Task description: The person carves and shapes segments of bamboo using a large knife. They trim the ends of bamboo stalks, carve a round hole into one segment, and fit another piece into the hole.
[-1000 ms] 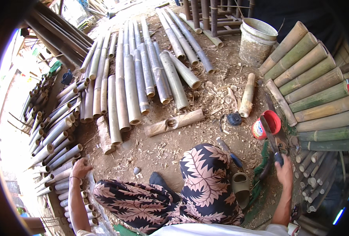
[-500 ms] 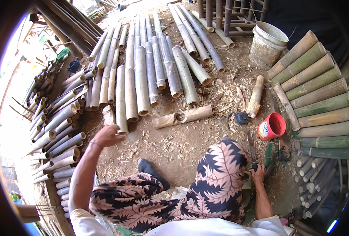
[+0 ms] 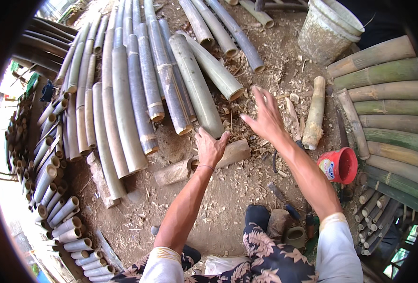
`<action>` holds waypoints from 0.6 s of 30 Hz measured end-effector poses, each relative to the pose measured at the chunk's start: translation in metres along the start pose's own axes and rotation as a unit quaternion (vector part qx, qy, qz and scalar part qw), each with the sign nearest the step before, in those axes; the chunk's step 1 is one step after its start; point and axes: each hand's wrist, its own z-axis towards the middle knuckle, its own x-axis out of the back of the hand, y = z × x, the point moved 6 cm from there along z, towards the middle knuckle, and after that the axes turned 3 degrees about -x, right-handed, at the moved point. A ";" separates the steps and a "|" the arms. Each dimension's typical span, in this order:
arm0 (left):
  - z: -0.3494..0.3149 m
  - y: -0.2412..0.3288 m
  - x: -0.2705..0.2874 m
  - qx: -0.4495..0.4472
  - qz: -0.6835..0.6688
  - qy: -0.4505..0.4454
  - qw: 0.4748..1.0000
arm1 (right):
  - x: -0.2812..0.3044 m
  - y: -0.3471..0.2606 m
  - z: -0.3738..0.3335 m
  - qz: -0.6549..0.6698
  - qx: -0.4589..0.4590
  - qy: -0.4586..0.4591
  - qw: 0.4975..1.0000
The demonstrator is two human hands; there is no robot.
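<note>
My left hand [image 3: 211, 148] is at the near end of a thick, pale green bamboo pole [image 3: 195, 85], its fingers at one side of the end and its thumb at the other. Just under that hand lies a short bamboo piece [image 3: 235, 153] with a notch cut into it, partly hidden by the wrist. My right hand [image 3: 267, 118] is raised to the right of the pole, fingers spread, holding nothing. Nearest to it is the end of another bamboo pole [image 3: 218, 73]. A tool with a dark blue handle [image 3: 292, 211] lies by my right knee.
Many bamboo poles [image 3: 126, 104] lie side by side ahead. Cut tubes [image 3: 67, 210] are stacked at left, green lengths [image 3: 393, 106] at right. A red bucket [image 3: 337, 166], a whitish bucket [image 3: 329, 33] and an upright-looking bamboo stump [image 3: 315, 113] stand or lie at right, among wood shavings.
My left hand has moved right, from a pole at the left to the thick pole. My right hand has left the knife by my knee and reached forward. The view has shifted forward.
</note>
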 end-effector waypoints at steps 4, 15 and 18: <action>0.036 -0.007 -0.022 0.062 0.004 0.021 0.998 | -0.075 0.003 0.092 -0.062 -0.018 -0.043 0.997; 0.011 0.013 0.022 0.107 -0.366 -0.188 0.905 | -0.084 0.011 0.063 0.246 -0.112 -0.168 0.948; -0.055 -0.005 0.044 0.125 -0.651 -0.303 0.685 | -0.051 0.000 -0.004 0.461 -0.154 -0.213 0.847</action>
